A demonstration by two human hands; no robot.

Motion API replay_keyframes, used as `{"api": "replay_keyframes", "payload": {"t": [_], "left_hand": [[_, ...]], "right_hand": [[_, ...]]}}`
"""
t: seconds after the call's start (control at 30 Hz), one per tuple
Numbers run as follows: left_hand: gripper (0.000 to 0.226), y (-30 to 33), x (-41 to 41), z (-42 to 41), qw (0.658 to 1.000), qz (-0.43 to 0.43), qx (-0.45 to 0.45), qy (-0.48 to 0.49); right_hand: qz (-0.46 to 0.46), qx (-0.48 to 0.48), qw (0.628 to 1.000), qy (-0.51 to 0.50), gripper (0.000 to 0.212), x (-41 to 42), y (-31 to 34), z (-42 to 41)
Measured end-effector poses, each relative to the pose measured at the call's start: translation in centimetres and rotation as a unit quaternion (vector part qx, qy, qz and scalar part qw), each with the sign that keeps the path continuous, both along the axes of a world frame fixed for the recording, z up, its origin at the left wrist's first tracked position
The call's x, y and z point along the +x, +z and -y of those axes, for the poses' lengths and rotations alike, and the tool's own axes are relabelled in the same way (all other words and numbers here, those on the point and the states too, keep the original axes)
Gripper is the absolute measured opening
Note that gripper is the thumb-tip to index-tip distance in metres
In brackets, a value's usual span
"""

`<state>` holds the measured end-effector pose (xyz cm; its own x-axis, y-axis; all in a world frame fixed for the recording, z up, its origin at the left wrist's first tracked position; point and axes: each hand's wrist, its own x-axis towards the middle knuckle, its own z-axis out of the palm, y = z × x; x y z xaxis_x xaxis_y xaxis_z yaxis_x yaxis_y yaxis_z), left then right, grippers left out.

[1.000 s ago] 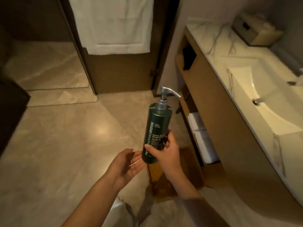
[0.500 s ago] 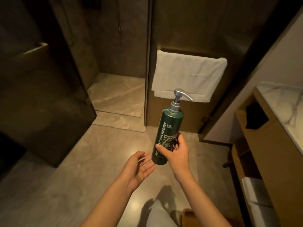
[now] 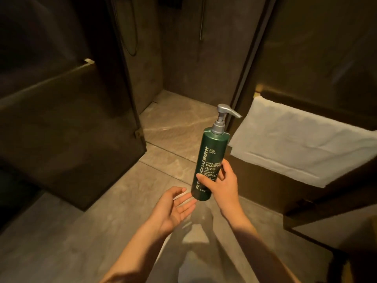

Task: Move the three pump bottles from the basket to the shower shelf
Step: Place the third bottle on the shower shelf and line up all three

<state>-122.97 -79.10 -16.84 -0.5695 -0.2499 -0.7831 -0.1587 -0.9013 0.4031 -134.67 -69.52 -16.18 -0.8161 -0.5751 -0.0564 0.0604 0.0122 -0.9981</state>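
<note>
While gripped: one pump bottle [image 3: 212, 160].

Right hand [image 3: 223, 185] grips an upright green pump bottle [image 3: 212, 160]; left hand [image 3: 173, 207] open below.

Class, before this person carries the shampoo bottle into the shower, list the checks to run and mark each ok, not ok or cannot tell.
1. Right hand grips green pump bottle: ok.
2. Bottle roughly upright, pump head on top: ok.
3. Left hand free, open below the bottle: ok.
4. Shower doorway open, shower floor bare: ok.
5. Shower shelf in sight: not ok.
6. Floor dry: cannot tell.
</note>
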Motion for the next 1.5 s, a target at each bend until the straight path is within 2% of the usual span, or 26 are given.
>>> {"api": "replay_keyframes", "payload": {"t": [0.13, 0.2, 0.27, 0.4, 0.7, 1.0, 1.07, 1.23, 1.5], "left_hand": [[0.016, 2.6, -5.4, 4.9, 0.999, -0.021, -0.006, 0.043], [0.022, 3.0, -7.9, 7.6, 0.998, -0.045, -0.006, 0.053], [0.018, 2.7, -10.3, 10.5, 0.996, -0.068, -0.009, 0.064], [0.028, 2.5, -15.0, 17.5, 0.993, -0.068, -0.016, 0.092], [0.036, 3.9, -26.8, 37.1, 0.996, -0.066, -0.004, 0.065], [0.032, 4.1, -38.3, 49.8, 0.997, -0.052, -0.006, 0.049], [0.027, 3.9, -41.3, 52.5, 0.997, -0.047, -0.011, 0.06], [0.034, 5.6, -49.7, 59.7, 0.995, -0.044, -0.023, 0.086], [0.029, 11.9, -58.6, 71.8, 0.979, -0.092, -0.046, 0.178]], "right_hand": [[0.01, -0.002, 0.999, 0.048, 0.064, -6.3, 2.9, 5.5], [0.016, -0.002, 0.998, 0.057, 0.067, -9.2, 3.0, 8.6], [0.022, -0.003, 0.998, 0.058, 0.069, -11.8, 2.8, 12.0], [0.015, -0.014, 0.998, 0.058, 0.069, -16.9, 2.5, 19.4], [-0.06, 0.008, 0.998, 0.018, 0.06, -27.8, 4.3, 37.9], [-0.049, 0.002, 0.999, -0.016, 0.057, -38.8, 4.0, 50.6], [-0.052, 0.0, 0.999, -0.007, 0.057, -41.9, 3.9, 53.6], [-0.06, -0.015, 0.998, 0.02, 0.058, -50.7, 5.4, 61.5], [-0.107, -0.06, 0.986, 0.116, 0.057, -61.4, 12.5, 76.2]]}}
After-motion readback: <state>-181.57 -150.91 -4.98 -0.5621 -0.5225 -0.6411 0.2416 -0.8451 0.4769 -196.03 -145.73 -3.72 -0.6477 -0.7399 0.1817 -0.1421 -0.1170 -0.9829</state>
